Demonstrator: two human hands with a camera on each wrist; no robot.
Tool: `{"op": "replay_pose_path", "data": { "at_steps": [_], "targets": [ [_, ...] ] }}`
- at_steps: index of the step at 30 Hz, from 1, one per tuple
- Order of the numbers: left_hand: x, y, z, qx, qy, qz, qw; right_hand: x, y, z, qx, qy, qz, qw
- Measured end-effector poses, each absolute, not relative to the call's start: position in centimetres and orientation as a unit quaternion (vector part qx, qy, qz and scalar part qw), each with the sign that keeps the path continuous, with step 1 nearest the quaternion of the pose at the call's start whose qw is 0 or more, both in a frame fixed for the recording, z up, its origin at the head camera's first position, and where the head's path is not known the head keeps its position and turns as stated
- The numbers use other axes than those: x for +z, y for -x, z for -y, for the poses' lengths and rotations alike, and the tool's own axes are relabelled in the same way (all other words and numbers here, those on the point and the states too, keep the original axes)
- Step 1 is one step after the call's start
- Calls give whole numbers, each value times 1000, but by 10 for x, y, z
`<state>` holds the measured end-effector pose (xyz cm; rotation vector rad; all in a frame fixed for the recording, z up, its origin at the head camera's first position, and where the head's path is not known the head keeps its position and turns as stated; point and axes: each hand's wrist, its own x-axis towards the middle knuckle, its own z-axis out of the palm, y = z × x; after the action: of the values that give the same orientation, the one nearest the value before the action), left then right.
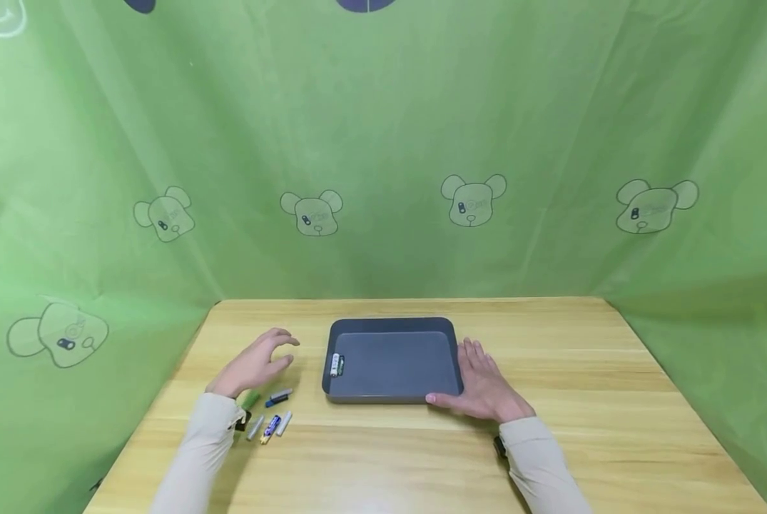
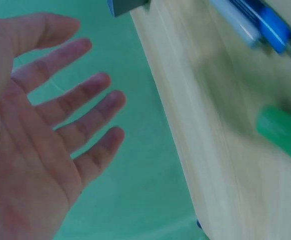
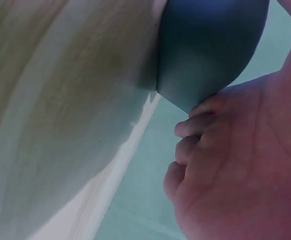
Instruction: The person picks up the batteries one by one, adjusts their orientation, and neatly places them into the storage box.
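A dark grey rectangular tray (image 1: pixel 396 397) lies on the table. Inside it, against the left wall, is a small white cylinder (image 1: pixel 334 364) like a battery, beside a green one. My right hand (image 1: pixel 486 385) rests at the tray's right side, fingers straight along the outer wall, thumb at the near right corner. To the left of the tray, my left hand (image 1: pixel 255 363) hovers with fingers spread and nothing in them. Near its wrist lie a green cylinder (image 2: pixel 285 132), a blue battery (image 1: pixel 272 426), two silver cylinders and a grey and blue pair (image 1: pixel 278 397).
The wooden table (image 1: pixel 383 471) ends at a green curtain (image 1: pixel 383 143) printed with bear heads, which hangs behind it and along both sides. The table's far edge runs just behind the tray.
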<state>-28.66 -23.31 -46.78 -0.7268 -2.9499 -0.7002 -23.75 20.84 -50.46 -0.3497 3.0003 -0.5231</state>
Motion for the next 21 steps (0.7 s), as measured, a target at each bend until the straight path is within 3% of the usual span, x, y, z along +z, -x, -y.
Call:
{"op": "replay_pose_path", "data": {
  "at_steps": [12, 21],
  "targets": [
    [-478, 275, 264, -204, 241, 949, -11, -504, 240, -208, -173, 115, -978, 35],
    [-496, 267, 269, -205, 263, 940, -69, -508, 237, -210, -170, 120, -977, 35]
  ]
}}
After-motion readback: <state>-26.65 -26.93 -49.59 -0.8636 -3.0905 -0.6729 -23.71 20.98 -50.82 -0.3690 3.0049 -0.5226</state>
